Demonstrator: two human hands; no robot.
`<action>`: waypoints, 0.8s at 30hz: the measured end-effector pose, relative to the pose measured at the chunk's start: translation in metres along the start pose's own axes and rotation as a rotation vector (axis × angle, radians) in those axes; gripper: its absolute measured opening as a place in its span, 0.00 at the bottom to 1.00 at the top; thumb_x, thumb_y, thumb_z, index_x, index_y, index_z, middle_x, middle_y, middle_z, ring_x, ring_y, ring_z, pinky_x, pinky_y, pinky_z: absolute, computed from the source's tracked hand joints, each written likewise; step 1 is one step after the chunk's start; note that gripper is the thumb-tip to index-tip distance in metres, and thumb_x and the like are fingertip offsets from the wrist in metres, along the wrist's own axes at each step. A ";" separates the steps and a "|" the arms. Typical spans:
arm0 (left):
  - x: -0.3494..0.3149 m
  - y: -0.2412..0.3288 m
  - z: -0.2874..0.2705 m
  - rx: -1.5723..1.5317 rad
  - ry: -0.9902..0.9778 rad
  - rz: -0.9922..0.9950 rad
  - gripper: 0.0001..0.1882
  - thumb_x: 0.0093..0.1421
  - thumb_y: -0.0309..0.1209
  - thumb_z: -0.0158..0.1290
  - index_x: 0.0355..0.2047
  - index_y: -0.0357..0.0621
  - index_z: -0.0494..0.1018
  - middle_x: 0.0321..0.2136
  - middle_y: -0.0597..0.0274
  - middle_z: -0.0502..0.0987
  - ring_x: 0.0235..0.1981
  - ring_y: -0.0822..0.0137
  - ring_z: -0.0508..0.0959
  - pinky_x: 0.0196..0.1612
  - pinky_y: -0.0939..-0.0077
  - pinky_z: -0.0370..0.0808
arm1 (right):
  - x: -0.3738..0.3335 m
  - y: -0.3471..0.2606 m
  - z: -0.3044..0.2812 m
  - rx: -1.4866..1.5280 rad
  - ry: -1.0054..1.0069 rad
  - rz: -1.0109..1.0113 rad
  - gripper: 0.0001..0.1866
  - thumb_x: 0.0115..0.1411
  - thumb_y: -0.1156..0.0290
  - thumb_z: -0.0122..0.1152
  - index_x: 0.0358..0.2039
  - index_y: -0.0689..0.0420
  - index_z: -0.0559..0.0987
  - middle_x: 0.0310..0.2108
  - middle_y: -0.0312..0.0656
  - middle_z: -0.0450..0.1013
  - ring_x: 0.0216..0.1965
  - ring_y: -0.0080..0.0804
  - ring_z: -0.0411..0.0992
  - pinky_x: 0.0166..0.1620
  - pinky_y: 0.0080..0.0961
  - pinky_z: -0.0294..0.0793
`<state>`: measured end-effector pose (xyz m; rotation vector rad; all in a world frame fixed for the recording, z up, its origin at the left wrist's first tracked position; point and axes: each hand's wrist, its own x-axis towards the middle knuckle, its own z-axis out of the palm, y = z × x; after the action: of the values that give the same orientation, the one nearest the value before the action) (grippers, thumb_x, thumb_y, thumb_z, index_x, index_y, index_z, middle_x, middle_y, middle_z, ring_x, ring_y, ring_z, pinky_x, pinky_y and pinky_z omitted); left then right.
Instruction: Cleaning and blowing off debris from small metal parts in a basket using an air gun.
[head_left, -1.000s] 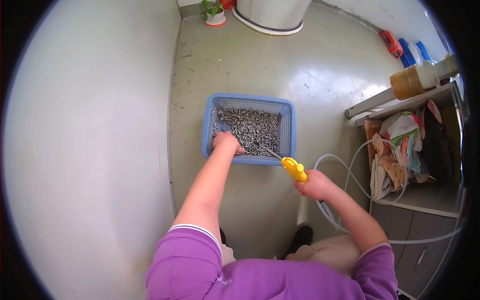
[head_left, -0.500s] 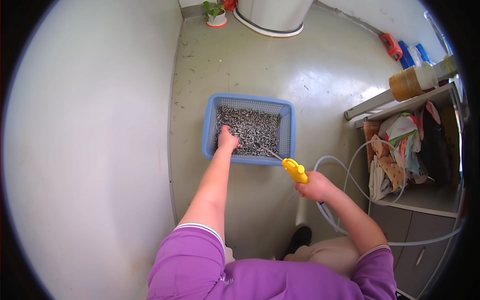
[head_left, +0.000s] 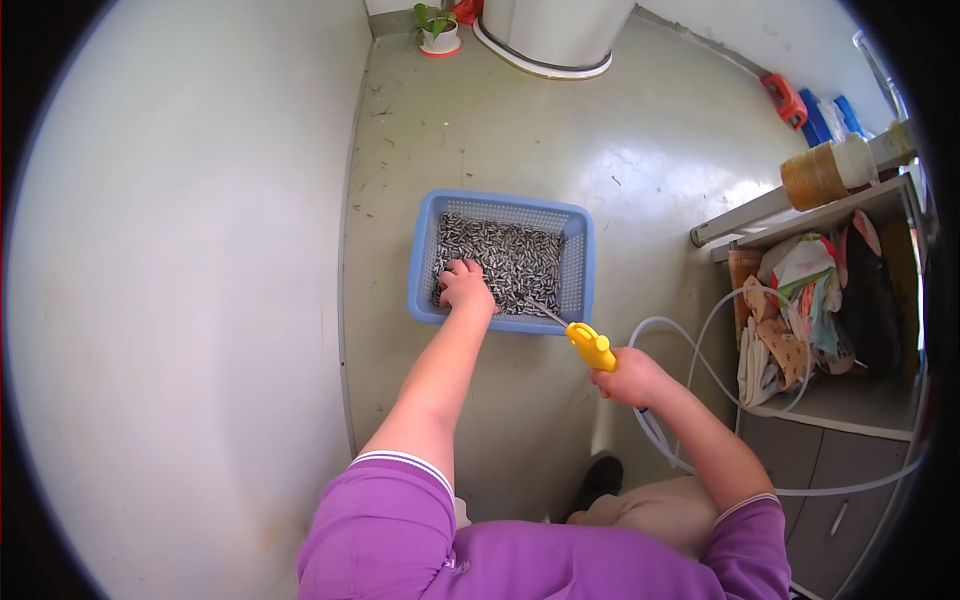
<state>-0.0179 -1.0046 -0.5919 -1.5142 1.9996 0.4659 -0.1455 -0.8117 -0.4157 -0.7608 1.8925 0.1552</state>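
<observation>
Basket (head_left: 503, 199) holds small metal pieces (head_left: 510, 250); left hand (head_left: 466, 288), fingers spread, is at their near left; right hand (head_left: 628, 378) grips a yellow hose gun (head_left: 591, 347).

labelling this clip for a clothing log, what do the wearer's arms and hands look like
The left hand and right hand are bare, with no gloves. Both forearms are uncovered below short purple sleeves, whose cuffs are white with a thin dark stripe.
</observation>
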 end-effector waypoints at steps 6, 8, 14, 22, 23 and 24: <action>0.032 -0.030 0.024 -0.191 0.303 0.261 0.16 0.55 0.24 0.46 0.45 0.42 0.62 0.44 0.48 0.65 0.40 0.50 0.74 0.39 0.64 0.77 | 0.001 0.007 0.004 -0.003 0.020 -0.011 0.18 0.53 0.57 0.52 0.35 0.59 0.76 0.26 0.40 0.76 0.31 0.36 0.75 0.40 0.32 0.72; 0.034 -0.039 0.021 -0.240 0.374 0.325 0.12 0.55 0.24 0.46 0.41 0.40 0.64 0.41 0.48 0.68 0.34 0.50 0.78 0.38 0.62 0.77 | 0.000 0.008 0.003 -0.004 0.021 -0.004 0.18 0.53 0.57 0.52 0.36 0.58 0.76 0.26 0.40 0.76 0.31 0.36 0.75 0.40 0.32 0.72; 0.006 -0.024 -0.002 0.013 0.390 0.123 0.40 0.46 0.49 0.60 0.53 0.38 0.60 0.48 0.51 0.64 0.49 0.57 0.68 0.38 0.66 0.76 | -0.003 0.004 -0.002 0.011 0.011 -0.019 0.18 0.53 0.57 0.52 0.36 0.59 0.76 0.26 0.41 0.76 0.31 0.36 0.74 0.40 0.32 0.72; 0.016 -0.019 0.020 -0.200 0.100 0.016 0.52 0.36 0.42 0.68 0.56 0.37 0.52 0.49 0.46 0.62 0.46 0.54 0.72 0.43 0.68 0.75 | -0.002 0.007 0.004 -0.013 0.014 -0.016 0.18 0.52 0.57 0.52 0.33 0.60 0.76 0.25 0.42 0.75 0.31 0.38 0.74 0.38 0.32 0.72; 0.024 -0.019 0.027 -0.261 0.120 0.057 0.46 0.38 0.37 0.66 0.54 0.36 0.53 0.48 0.45 0.62 0.45 0.53 0.73 0.43 0.68 0.75 | 0.000 0.011 0.006 0.014 0.024 -0.018 0.18 0.52 0.57 0.52 0.33 0.60 0.76 0.25 0.42 0.76 0.31 0.38 0.74 0.38 0.32 0.72; 0.030 -0.020 0.031 -0.321 0.140 0.096 0.41 0.41 0.32 0.64 0.53 0.35 0.55 0.47 0.43 0.63 0.44 0.52 0.74 0.44 0.68 0.75 | 0.002 0.012 0.007 0.041 0.033 -0.021 0.18 0.52 0.57 0.52 0.33 0.60 0.76 0.25 0.42 0.76 0.31 0.38 0.74 0.38 0.32 0.72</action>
<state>0.0031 -1.0142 -0.6337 -1.6846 2.1938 0.7701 -0.1469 -0.8004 -0.4236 -0.7598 1.9125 0.0908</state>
